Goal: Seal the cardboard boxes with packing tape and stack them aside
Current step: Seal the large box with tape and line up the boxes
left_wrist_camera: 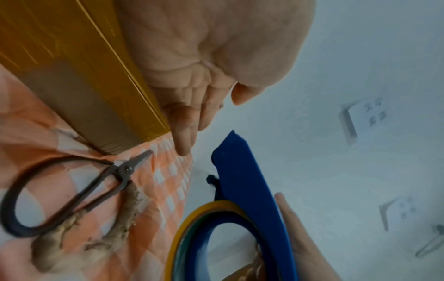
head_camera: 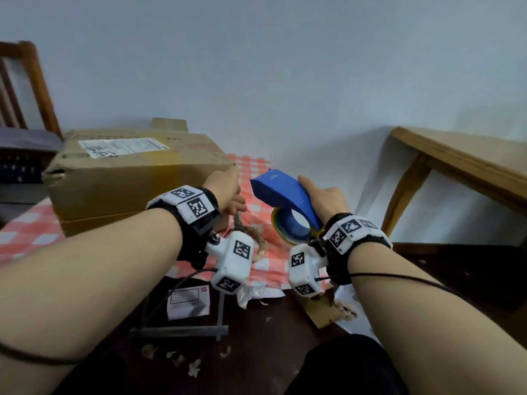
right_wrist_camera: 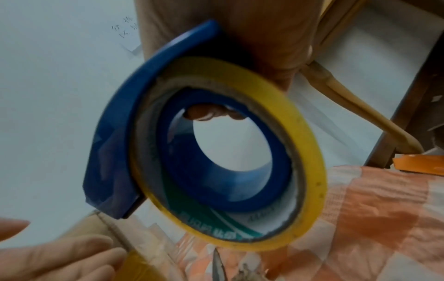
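A big cardboard box [head_camera: 137, 178] with a shipping label lies on the checked cloth, and yellowish tape covers its near end [left_wrist_camera: 84, 76]. My left hand [head_camera: 228, 185] is at the box's right end, its fingers [left_wrist_camera: 185, 136] fairly straight and holding nothing. Whether they touch the box is unclear. Just to the right, my right hand [head_camera: 323, 199] grips a blue tape dispenser [head_camera: 285, 192] above the table. It carries a yellow tape roll [right_wrist_camera: 300, 152], and fingertips [right_wrist_camera: 209, 114] curl through the roll's core. Nose up, the dispenser [left_wrist_camera: 247, 180] is near my left fingers.
Old scissors [left_wrist_camera: 72, 194] with wrapped handles lie on the red-and-white cloth [head_camera: 28, 229] under my left wrist. A wooden table [head_camera: 456, 158] stands at the right and a chair [head_camera: 28, 89] at the far left. Paper, a cardboard piece and scraps lie on the dark surface [head_camera: 256, 352] in front of me.
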A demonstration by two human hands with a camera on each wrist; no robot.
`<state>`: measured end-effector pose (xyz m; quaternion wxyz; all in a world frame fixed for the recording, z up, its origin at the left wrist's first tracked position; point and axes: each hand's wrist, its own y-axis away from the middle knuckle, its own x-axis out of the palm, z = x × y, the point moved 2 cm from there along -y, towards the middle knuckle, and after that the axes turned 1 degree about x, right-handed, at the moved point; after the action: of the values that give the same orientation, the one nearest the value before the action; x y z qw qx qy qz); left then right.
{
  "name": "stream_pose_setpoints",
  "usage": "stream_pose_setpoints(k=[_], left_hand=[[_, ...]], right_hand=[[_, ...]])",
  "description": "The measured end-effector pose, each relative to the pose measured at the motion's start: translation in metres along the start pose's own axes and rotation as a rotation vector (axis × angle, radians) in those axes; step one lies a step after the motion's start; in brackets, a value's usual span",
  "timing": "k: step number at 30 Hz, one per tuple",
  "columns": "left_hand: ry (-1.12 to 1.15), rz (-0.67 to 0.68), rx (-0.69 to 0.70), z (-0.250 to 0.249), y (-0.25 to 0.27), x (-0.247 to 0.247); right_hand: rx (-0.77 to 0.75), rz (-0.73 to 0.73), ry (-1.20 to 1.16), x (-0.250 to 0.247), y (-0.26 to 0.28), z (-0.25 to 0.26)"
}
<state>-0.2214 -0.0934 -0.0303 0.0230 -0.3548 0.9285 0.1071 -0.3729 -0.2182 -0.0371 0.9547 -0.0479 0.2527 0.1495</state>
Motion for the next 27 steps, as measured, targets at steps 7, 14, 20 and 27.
stream_pose_setpoints(k=[7, 14, 20, 27], left_hand=[[0.108, 0.172, -0.206, 0.001, 0.019, -0.021], [0.236, 0.159, -0.173, 0.004, 0.024, -0.036], [0.350, 0.126, -0.140, 0.002, 0.027, -0.043], [0.208, 0.211, -0.196, 0.008, 0.022, -0.044]], right_hand=[[-0.064, 0.071, -0.049, 0.009, 0.028, 0.018], [-0.123, 0.129, -0.132, 0.019, 0.038, 0.027], [-0.135, 0.144, -0.144, 0.020, 0.038, 0.027], [-0.127, 0.171, -0.189, 0.022, 0.037, 0.028]])
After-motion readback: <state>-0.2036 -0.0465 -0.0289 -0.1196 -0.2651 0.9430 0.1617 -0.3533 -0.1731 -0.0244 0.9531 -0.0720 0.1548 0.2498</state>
